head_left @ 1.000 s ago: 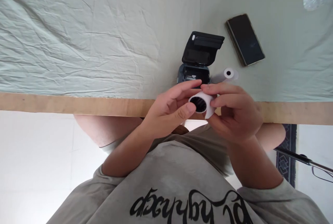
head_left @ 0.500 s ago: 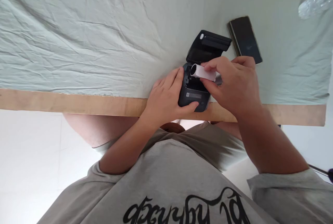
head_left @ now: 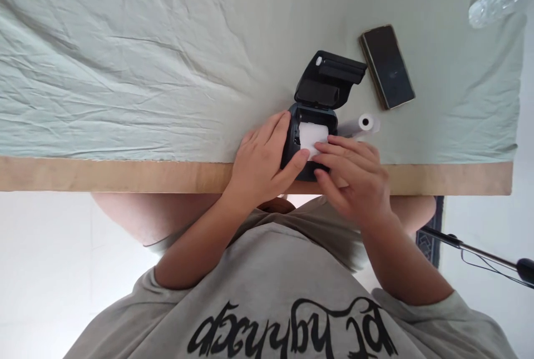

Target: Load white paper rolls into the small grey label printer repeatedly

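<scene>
A small black receipt printer [head_left: 289, 150] lies near the table's front edge, its lid [head_left: 329, 72] raised toward the back. Inside its bay sits a white paper roll [head_left: 314, 135], with paper covering part of the front. My left hand [head_left: 262, 156] grips the printer's left side, its thumb reaching over to the paper. My right hand [head_left: 354, 172] is at the right, with bent fingertips on the paper's front part; its thumb is lower, by the printer's front. A second white roll [head_left: 370, 124] with a dark core lies on the cloth just beyond my right hand.
A dark smartphone [head_left: 387, 67] lies behind and right of the printer. At the far right back is a clear plastic bottle [head_left: 492, 7]. A pale green cloth [head_left: 167, 69] covers the table, leaving a wooden edge [head_left: 125, 175]. A thin pole [head_left: 479, 252] stands below right.
The paper roll has gone from my right hand's pinch down into the printer's bay. My right hand has shifted toward me, uncovering the second roll. My left hand stays, its thumb now at the paper.
</scene>
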A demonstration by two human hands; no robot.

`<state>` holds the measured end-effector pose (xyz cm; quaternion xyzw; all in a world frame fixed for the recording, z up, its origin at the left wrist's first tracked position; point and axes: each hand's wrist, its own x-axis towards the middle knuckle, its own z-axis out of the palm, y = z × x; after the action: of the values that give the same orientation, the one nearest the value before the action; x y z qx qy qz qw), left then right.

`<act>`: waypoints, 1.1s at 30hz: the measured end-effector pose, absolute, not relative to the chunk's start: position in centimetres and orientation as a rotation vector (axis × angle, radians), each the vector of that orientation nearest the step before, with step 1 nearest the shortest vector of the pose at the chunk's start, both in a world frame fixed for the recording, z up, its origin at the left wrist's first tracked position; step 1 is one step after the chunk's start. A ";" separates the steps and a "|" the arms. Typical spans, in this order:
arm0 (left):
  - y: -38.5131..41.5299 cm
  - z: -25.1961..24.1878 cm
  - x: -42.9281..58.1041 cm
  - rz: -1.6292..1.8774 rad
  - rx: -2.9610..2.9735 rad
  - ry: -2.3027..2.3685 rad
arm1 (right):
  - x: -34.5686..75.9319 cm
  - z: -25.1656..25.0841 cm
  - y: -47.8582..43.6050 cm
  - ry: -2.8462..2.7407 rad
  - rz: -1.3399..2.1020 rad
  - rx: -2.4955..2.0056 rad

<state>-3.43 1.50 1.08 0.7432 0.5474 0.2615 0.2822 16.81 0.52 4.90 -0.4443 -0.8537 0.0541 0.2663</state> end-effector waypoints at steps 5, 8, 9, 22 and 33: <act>1.6 1.0 -3.0 0.696 1.985 1.531 | 17.8 3.9 -1.5 -2.328 0.099 -1.161; 1.5 0.9 -3.1 0.681 2.004 1.527 | 18.8 5.2 0.2 -2.258 0.119 -1.090; 1.5 0.9 -3.2 0.677 2.010 1.522 | 19.0 5.7 1.3 -2.216 0.085 -1.095; 1.3 0.9 -3.3 0.652 2.008 1.485 | 18.5 6.8 3.2 -1.990 0.166 -1.273; 1.5 0.7 -4.2 0.828 1.974 1.284 | 18.2 3.2 3.1 -1.532 0.849 -1.542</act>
<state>-4.21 1.52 0.71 0.7500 0.4878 0.3144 0.3174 18.20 3.09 3.21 -0.6075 -0.6036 0.3347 0.3932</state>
